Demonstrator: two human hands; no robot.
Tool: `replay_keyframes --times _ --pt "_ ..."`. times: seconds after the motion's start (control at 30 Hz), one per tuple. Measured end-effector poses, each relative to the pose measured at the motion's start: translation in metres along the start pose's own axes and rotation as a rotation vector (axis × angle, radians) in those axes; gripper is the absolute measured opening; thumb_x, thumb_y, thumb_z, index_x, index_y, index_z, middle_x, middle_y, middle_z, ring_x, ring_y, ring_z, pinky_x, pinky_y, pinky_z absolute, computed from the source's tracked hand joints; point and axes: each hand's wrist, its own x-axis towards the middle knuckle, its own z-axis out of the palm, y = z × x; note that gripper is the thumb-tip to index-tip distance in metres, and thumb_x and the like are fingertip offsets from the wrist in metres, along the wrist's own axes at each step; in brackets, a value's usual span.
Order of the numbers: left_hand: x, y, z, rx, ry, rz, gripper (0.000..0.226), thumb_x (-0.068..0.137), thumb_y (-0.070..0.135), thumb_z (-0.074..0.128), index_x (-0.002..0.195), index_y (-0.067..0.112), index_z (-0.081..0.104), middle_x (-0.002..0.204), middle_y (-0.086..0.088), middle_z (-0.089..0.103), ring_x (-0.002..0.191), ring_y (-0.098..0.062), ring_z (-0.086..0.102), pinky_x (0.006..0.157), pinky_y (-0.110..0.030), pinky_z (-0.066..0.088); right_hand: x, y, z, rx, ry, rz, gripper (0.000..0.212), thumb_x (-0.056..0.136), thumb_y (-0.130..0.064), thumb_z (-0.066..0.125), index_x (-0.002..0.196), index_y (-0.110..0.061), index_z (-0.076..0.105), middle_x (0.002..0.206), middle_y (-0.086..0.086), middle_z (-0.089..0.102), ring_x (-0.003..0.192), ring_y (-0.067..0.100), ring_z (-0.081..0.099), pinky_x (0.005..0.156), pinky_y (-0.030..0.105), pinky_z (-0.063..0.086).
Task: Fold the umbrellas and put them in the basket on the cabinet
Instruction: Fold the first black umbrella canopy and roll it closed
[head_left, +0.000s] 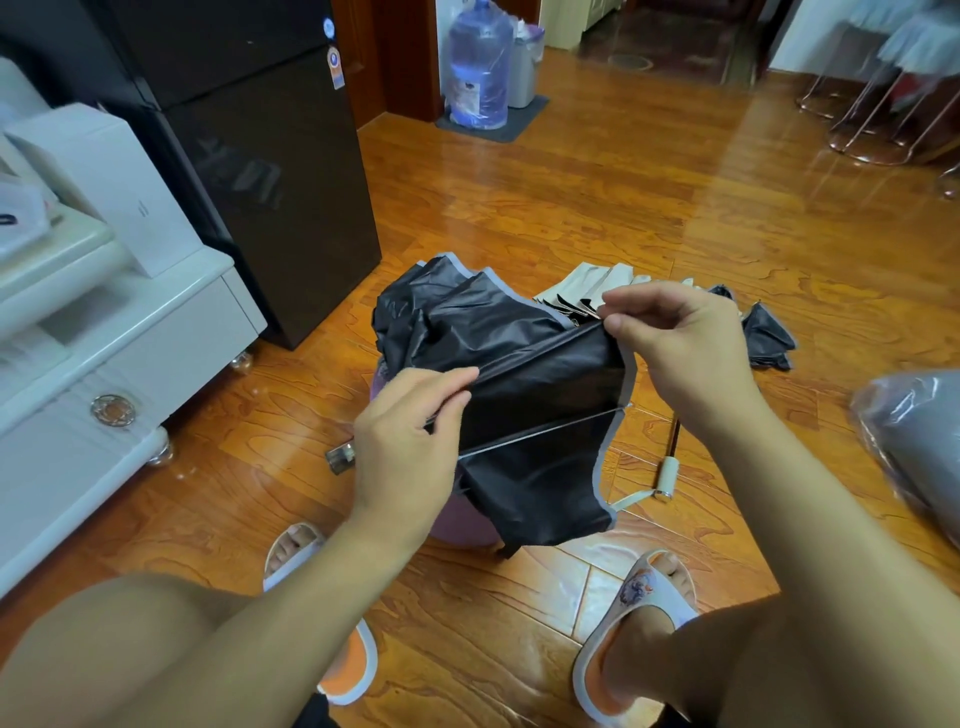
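Pinching fingers of both hands, left hand (410, 441) and right hand (680, 348), stretch the crumpled, grey-edged black umbrella (519, 374).

— Could any writing be read?
— No. The stickers (332, 49) on the dark fridge (270, 171) were too blurred, as was the water bottle's label (475, 91) beside it.

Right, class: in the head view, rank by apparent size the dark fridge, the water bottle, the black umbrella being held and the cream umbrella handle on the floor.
1. dark fridge
2. black umbrella, though nearness enlarges it
3. water bottle, farther off
4. cream umbrella handle
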Motion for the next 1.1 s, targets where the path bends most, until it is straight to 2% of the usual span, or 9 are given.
replay_keyframes --times 0.13,0.2,0.3,0.4,0.53,0.63,0.8,0.97,1.1 --pt "0.002 -0.006 0.004 0.083 -0.018 0.085 0.025 0.093 0.000 0.071 0.116 0.007 0.076 0.099 -0.001 0.069 0.093 -0.011 0.066 0.086 -0.020 0.052 -0.002 0.000 -0.001 -0.013 -0.009 -0.002 0.030 0.088 0.002 0.073 0.094 -0.028 0.075 0.089 -0.011 0.077 0.091 0.005 0.073 0.084 0.023 0.058" --pt "0.001 0.000 0.005 0.020 -0.047 -0.078 0.028 0.092 0.006 0.074 0.119 0.014 0.075 0.098 0.003 0.068 0.091 -0.008 0.066 0.084 -0.018 0.052 -0.004 -0.001 -0.001 -0.022 -0.030 -0.014 0.028 0.088 0.002 0.073 0.098 -0.024 0.075 0.095 -0.008 0.076 0.092 0.005 0.073 0.085 0.022 0.058" --pt "0.002 0.006 0.007 -0.248 -0.043 -0.502 0.031 0.089 0.013 0.077 0.119 0.024 0.075 0.090 0.008 0.071 0.089 -0.006 0.070 0.087 -0.021 0.055 -0.007 -0.003 0.000 -0.049 -0.046 -0.035 0.025 0.089 0.000 0.073 0.102 -0.020 0.075 0.097 -0.007 0.076 0.092 0.004 0.072 0.085 0.020 0.057" --pt "0.000 0.005 0.005 -0.313 -0.070 -0.591 0.037 0.091 0.016 0.076 0.125 0.029 0.071 0.090 0.006 0.075 0.094 -0.002 0.071 0.093 -0.022 0.054 -0.007 -0.001 0.001 -0.064 -0.042 -0.041 0.023 0.089 -0.001 0.073 0.104 -0.017 0.076 0.096 -0.007 0.076 0.093 0.004 0.072 0.085 0.020 0.057" --pt "-0.010 0.009 0.005 -0.196 -0.188 -0.418 0.046 0.093 0.019 0.074 0.134 0.038 0.066 0.082 0.012 0.070 0.081 0.000 0.066 0.082 -0.015 0.052 -0.008 0.000 0.004 -0.065 -0.064 -0.032 0.022 0.089 0.000 0.073 0.103 -0.017 0.076 0.096 -0.006 0.076 0.091 0.004 0.073 0.084 0.020 0.057" --pt "-0.011 0.006 0.006 -0.034 -0.165 -0.162 0.038 0.094 0.011 0.072 0.128 0.028 0.072 0.103 0.011 0.078 0.081 -0.001 0.071 0.073 -0.012 0.051 -0.005 0.000 0.003 -0.064 -0.037 -0.011 0.023 0.089 0.001 0.073 0.101 -0.018 0.076 0.094 -0.005 0.076 0.090 0.004 0.073 0.083 0.019 0.057" --pt "-0.007 -0.003 0.008 -0.009 -0.064 -0.168 0.034 0.093 0.013 0.075 0.126 0.020 0.073 0.098 0.008 0.078 0.087 -0.002 0.072 0.077 -0.031 0.061 -0.003 0.001 0.000 -0.056 -0.039 0.003 0.025 0.089 0.002 0.072 0.098 -0.021 0.074 0.092 -0.006 0.075 0.086 0.000 0.072 0.077 0.014 0.055" --pt "-0.012 -0.006 0.007 0.194 -0.137 0.032 0.039 0.090 0.016 0.079 0.129 0.018 0.072 0.084 0.002 0.077 0.064 -0.009 0.064 0.057 -0.035 0.058 -0.003 0.002 -0.003 -0.066 -0.041 -0.028 0.023 0.089 0.000 0.072 0.101 -0.019 0.075 0.095 -0.004 0.076 0.091 0.004 0.072 0.083 0.019 0.057" --pt "-0.005 -0.011 0.004 0.195 -0.077 -0.014 0.021 0.094 0.020 0.071 0.114 0.020 0.079 0.101 0.004 0.079 0.084 -0.012 0.074 0.068 -0.037 0.061 -0.003 0.002 -0.004 -0.123 -0.126 -0.091 0.030 0.087 0.003 0.073 0.108 -0.018 0.073 0.102 -0.003 0.074 0.093 0.003 0.070 0.085 0.018 0.056"
